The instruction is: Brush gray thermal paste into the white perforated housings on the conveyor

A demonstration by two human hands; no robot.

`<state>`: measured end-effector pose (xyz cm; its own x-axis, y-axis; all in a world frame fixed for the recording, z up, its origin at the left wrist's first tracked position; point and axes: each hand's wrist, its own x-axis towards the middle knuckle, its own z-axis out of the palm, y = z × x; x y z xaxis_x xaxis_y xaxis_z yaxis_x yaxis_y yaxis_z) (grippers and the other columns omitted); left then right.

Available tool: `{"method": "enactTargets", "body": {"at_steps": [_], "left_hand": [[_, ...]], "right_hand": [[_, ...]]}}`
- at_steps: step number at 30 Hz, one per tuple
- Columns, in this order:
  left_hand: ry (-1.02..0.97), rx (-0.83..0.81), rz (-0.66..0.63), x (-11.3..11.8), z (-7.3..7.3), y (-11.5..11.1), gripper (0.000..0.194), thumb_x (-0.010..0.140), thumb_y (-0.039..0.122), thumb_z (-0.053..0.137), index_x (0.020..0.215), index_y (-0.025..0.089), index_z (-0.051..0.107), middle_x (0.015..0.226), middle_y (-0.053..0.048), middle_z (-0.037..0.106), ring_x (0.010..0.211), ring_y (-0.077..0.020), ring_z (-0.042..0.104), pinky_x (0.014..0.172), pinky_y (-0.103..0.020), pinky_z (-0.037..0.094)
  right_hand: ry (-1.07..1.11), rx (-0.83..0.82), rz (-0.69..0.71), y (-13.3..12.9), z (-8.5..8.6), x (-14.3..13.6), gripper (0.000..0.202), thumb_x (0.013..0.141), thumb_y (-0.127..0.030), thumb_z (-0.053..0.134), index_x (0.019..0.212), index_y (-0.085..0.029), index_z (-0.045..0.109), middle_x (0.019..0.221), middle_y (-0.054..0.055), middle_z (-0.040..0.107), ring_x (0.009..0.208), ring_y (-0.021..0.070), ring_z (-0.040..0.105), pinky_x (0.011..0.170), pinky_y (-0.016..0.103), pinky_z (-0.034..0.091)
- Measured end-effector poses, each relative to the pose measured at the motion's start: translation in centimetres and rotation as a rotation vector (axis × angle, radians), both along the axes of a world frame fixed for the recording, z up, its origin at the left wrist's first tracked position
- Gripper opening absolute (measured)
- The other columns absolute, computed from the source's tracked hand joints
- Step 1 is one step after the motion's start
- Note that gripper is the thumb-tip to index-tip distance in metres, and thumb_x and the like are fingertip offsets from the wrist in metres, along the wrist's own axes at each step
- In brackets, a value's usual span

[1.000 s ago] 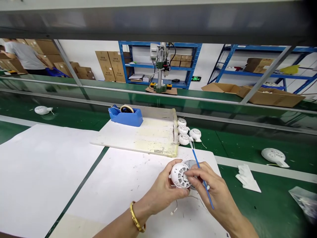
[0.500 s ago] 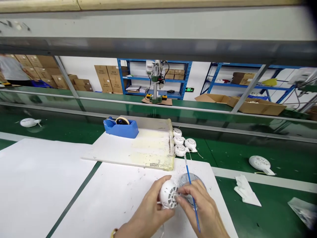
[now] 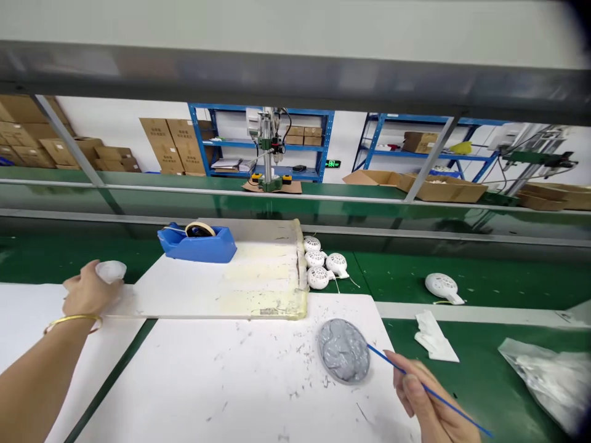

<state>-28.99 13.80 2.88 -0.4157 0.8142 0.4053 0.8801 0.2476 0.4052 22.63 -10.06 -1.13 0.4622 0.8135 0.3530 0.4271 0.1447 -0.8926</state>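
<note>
We've got the left hand (image 3: 90, 292) far out to our left, fingers curled round a white unit (image 3: 111, 271), thumb on its right side. The unit is near the board's left end; blur, so we can't tell if it's touching down.

Right hand (image 3: 422, 394) is lower right, thumb and fingers pinching a blue brush (image 3: 450, 403). Brush slants up-left; its far end meets the right rim of the dish (image 3: 322, 363). We can't tell whether the bristles are in the paste (image 3: 344, 347), which is grey and lumpy, spread across most of the dish.

Dish sits on a white sheet (image 3: 221, 381), grey specks around it. Above that is the board (image 3: 272, 258), tape dispenser (image 3: 198, 243) at its back left.

Four vented units (image 3: 317, 277) bunch on the green desk (image 3: 480, 369): three lined along the board's right edge, one just right of those. Lone unit (image 3: 442, 285) farther right, crumpled tissue (image 3: 436, 337) in front of it, clear bag (image 3: 554, 375) at far right.
</note>
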Motion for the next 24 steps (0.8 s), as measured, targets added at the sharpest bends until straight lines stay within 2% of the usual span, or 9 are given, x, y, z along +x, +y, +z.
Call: {"method": "enactTargets", "body": {"at_steps": [2, 4, 6, 9, 11, 13, 15, 18, 24], "left_hand": [[0.016, 0.014, 0.033, 1.8, 0.5, 0.6, 0.052, 0.076, 0.044, 0.052, 0.117, 0.013, 0.044, 0.120, -0.014, 0.046, 0.114, -0.0602, 0.035, 0.077, -0.073, 0.035], [0.062, 0.043, -0.095, 5.8, 1.1, 1.1, 0.049, 0.081, 0.048, 0.046, 0.119, 0.017, 0.045, 0.126, -0.009, 0.045, 0.122, -0.0557, 0.029, 0.089, -0.071, 0.030], [0.114, 0.058, -0.395, 11.5, 1.4, 1.4, 0.048, 0.085, 0.044, 0.043, 0.123, 0.015, 0.045, 0.126, -0.010, 0.047, 0.125, -0.0452, 0.032, 0.097, -0.064, 0.032], [0.160, -0.027, -0.786, 22.0, 1.3, 1.1, 0.041, 0.088, 0.038, 0.044, 0.126, 0.021, 0.045, 0.126, -0.005, 0.050, 0.121, -0.0229, 0.043, 0.105, -0.038, 0.036], [0.193, -0.111, -0.998, 28.9, 0.9, 0.5, 0.041, 0.089, 0.037, 0.046, 0.129, 0.030, 0.043, 0.136, -0.001, 0.042, 0.123, -0.0181, 0.042, 0.104, -0.031, 0.036], [0.226, -0.197, -1.125, 34.9, 0.4, 0.2, 0.043, 0.088, 0.039, 0.051, 0.130, 0.032, 0.043, 0.140, -0.003, 0.037, 0.125, -0.0212, 0.040, 0.101, -0.033, 0.038], [0.263, -0.272, -1.163, 39.6, -0.1, 0.4, 0.046, 0.086, 0.039, 0.054, 0.130, 0.030, 0.044, 0.137, -0.007, 0.038, 0.121, -0.0262, 0.042, 0.097, -0.037, 0.039], [0.323, -0.370, -1.119, 44.0, -0.7, 1.2, 0.046, 0.085, 0.040, 0.057, 0.126, 0.022, 0.049, 0.129, -0.012, 0.044, 0.117, -0.0305, 0.044, 0.095, -0.046, 0.038], [0.422, -0.492, -0.985, 47.3, -1.1, 2.3, 0.041, 0.085, 0.039, 0.058, 0.119, 0.016, 0.052, 0.131, -0.011, 0.044, 0.120, -0.0295, 0.041, 0.099, -0.052, 0.034]], "right_hand": [[0.015, 0.010, 0.026, 0.1, -0.5, 0.9, 0.027, 0.086, -0.041, 0.054, 0.096, -0.022, 0.071, 0.080, 0.005, 0.062, 0.061, 0.0160, 0.059, 0.051, 0.026, 0.048], [0.089, 0.013, -0.012, 0.3, -0.9, 1.2, 0.027, 0.086, -0.041, 0.054, 0.092, -0.020, 0.070, 0.092, 0.008, 0.063, 0.065, 0.0175, 0.062, 0.056, 0.029, 0.052], [0.178, -0.002, -0.076, 0.7, -1.1, 1.1, 0.029, 0.084, -0.043, 0.056, 0.089, -0.017, 0.069, 0.100, 0.010, 0.063, 0.069, 0.0197, 0.065, 0.063, 0.033, 0.055], [0.238, -0.050, -0.165, 1.4, -1.2, 0.6, 0.034, 0.081, -0.047, 0.059, 0.090, -0.015, 0.068, 0.097, 0.010, 0.066, 0.073, 0.0225, 0.067, 0.071, 0.038, 0.056], [0.240, -0.088, -0.214, 1.8, -1.1, 0.4, 0.036, 0.081, -0.048, 0.059, 0.091, -0.014, 0.067, 0.092, 0.010, 0.068, 0.073, 0.0232, 0.067, 0.075, 0.039, 0.055], [0.259, -0.111, -0.263, 2.1, -1.0, 0.3, 0.037, 0.080, -0.049, 0.059, 0.091, -0.014, 0.066, 0.089, 0.009, 0.069, 0.074, 0.0234, 0.067, 0.077, 0.040, 0.054], [0.275, -0.123, -0.290, 2.4, -1.0, 0.4, 0.038, 0.079, -0.050, 0.061, 0.090, -0.014, 0.065, 0.088, 0.009, 0.070, 0.075, 0.0234, 0.067, 0.078, 0.040, 0.053], [0.276, -0.113, -0.285, 2.9, -1.5, 0.6, 0.038, 0.078, -0.050, 0.062, 0.089, -0.014, 0.065, 0.088, 0.010, 0.070, 0.074, 0.0230, 0.067, 0.078, 0.040, 0.053], [0.259, -0.106, -0.211, 3.8, -3.2, 1.2, 0.035, 0.080, -0.047, 0.061, 0.092, -0.015, 0.066, 0.090, 0.009, 0.070, 0.074, 0.0207, 0.068, 0.076, 0.036, 0.054]]}}
